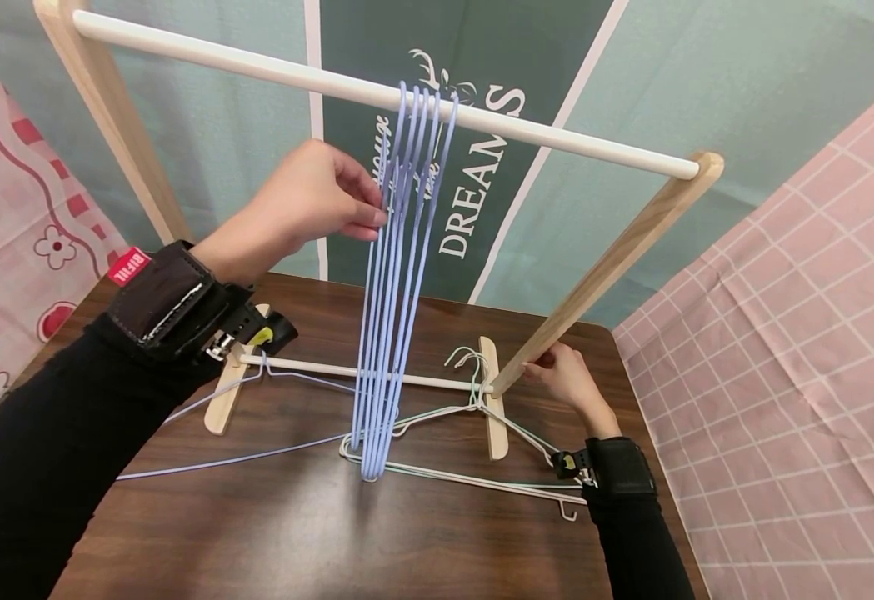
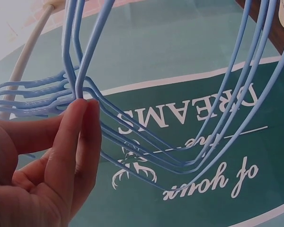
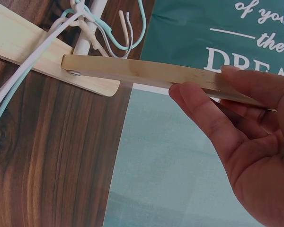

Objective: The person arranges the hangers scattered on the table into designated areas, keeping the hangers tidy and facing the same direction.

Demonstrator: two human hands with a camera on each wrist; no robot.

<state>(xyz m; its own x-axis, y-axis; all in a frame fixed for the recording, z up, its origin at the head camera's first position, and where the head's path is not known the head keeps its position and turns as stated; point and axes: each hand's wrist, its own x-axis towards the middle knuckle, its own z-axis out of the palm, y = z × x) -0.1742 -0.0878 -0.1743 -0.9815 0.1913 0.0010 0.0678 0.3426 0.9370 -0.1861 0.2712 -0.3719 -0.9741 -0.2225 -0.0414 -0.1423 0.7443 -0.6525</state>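
Several blue hangers [image 1: 402, 171] hang side by side from the white top rail [image 1: 257, 68] of a wooden rack. My left hand [image 1: 317, 200] pinches the leftmost blue hanger between thumb and fingertips, below its hook. In the left wrist view that hanger [image 2: 95, 40] runs up from the fingertips, with the other hooks just beyond. Lower down on the right, my right hand [image 1: 567, 379] grips the rack's right wooden post [image 1: 609, 262] near its foot. The right wrist view shows thumb and fingers on opposite sides of the post [image 3: 142, 71].
White and mint hangers [image 1: 474, 482] lie on the brown table [image 1: 272, 533] around the rack's right foot [image 1: 497, 437]. Another blue hanger [image 1: 234, 456] lies at the left, by the left foot [image 1: 219, 408]. Green cloth stands behind; a pink checked cloth [image 1: 796, 333] borders the right side.
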